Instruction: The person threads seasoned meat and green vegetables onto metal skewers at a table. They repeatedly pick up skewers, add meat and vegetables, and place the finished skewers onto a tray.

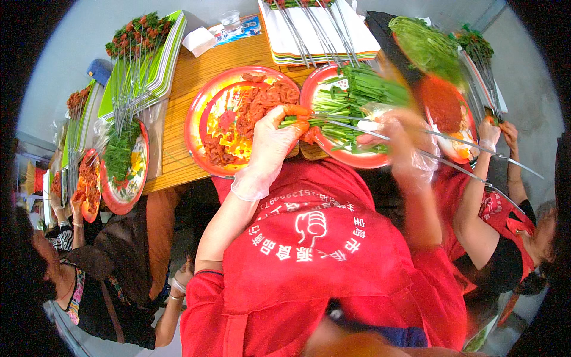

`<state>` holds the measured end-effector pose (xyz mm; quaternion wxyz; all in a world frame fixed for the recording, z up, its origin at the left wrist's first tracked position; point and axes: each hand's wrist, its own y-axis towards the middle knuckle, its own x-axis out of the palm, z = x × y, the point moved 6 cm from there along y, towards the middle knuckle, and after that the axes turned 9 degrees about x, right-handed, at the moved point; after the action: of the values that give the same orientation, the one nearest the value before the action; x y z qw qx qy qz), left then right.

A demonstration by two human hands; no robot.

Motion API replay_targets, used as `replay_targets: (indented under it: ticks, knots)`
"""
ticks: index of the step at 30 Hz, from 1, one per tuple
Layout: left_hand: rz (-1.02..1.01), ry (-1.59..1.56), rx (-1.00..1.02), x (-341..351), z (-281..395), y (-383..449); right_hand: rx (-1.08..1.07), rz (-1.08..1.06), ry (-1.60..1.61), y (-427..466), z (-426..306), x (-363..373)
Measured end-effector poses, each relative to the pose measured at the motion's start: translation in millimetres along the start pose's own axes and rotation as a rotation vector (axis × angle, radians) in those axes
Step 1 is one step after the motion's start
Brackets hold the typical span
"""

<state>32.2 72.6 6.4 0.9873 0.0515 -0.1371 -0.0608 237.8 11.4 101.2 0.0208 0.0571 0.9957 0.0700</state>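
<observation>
My left hand [272, 145], in a clear plastic glove, pinches cut green stalks and a piece of red-sauced meat [308, 134] at the tips of two metal skewers [470, 142]. My right hand [408, 140], gloved too and blurred by motion, grips the skewers' shafts, whose far ends stick out to the right. Under my left hand is a red-rimmed enamel plate [194, 147] with marinated meat strips [263, 105]. Beside it, partly hidden by my right hand, a second red-rimmed plate [308, 89] bears a heap of cut green stalks [374, 87].
Loaded skewers lie on a tray stack [363, 42] at the back and on green trays [171, 58] at left. A clear cup [230, 20] and white tissues [199, 41] stand behind. Co-workers sit close on both sides; one co-worker's hands [490, 131] work at right.
</observation>
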Motion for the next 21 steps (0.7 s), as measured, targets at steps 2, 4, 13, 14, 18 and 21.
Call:
replay_targets:
  ticks: [2,4,13,14,18,21]
  knots:
    - [-0.005,-0.004,0.004,-0.2,0.6,0.0,-0.005,-0.021,-0.026,0.0,-0.7,2.5]
    - [-0.013,0.019,0.01,1.0,4.3,-1.3,-0.005,-0.075,-0.026,2.2,3.4,0.1]
    - [-0.073,0.102,0.052,7.1,12.3,-1.7,0.032,-0.138,0.044,17.8,1.3,-3.3]
    - [-0.079,0.103,0.043,6.8,11.9,-1.5,0.011,-0.147,0.048,17.8,2.5,-3.0]
    - [-0.082,0.126,0.076,7.2,11.1,-1.6,0.026,-0.192,-0.003,19.7,8.3,-6.3]
    - [-0.086,0.201,0.161,8.8,17.2,-2.2,0.044,-0.189,0.04,18.9,5.8,-4.4]
